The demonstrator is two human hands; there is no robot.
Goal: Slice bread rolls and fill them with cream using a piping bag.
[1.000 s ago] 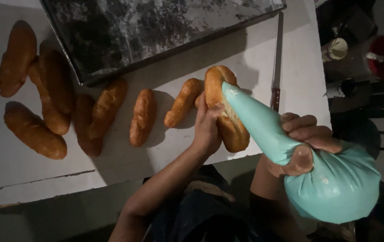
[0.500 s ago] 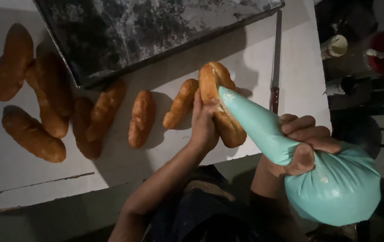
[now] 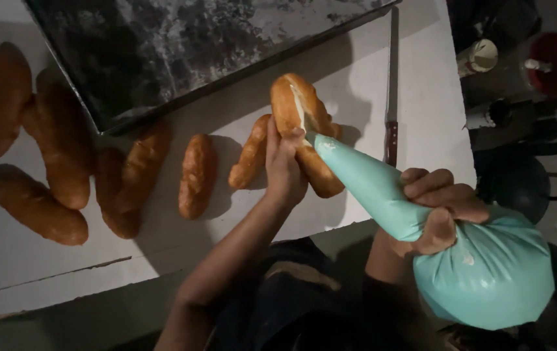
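My left hand (image 3: 285, 170) grips a long split bread roll (image 3: 301, 123) and holds it tilted above the white table (image 3: 369, 84). A pale line of cream shows in the roll's cut. My right hand (image 3: 444, 208) squeezes a teal piping bag (image 3: 467, 260); its narrow tip touches the cut in the roll. The bag's full, rounded end hangs below my right hand, off the table's near edge.
Several brown rolls (image 3: 197, 175) lie in a loose row at the left of the table. A large dark baking tray (image 3: 181, 45) sits at the back. A long knife (image 3: 392, 91) lies at the right. Cups and a red container (image 3: 551, 62) stand beyond the right edge.
The roll has been lifted and tilted up by my left hand, exposing its cut. The piping bag's tip has moved down along the cut, leaving cream.
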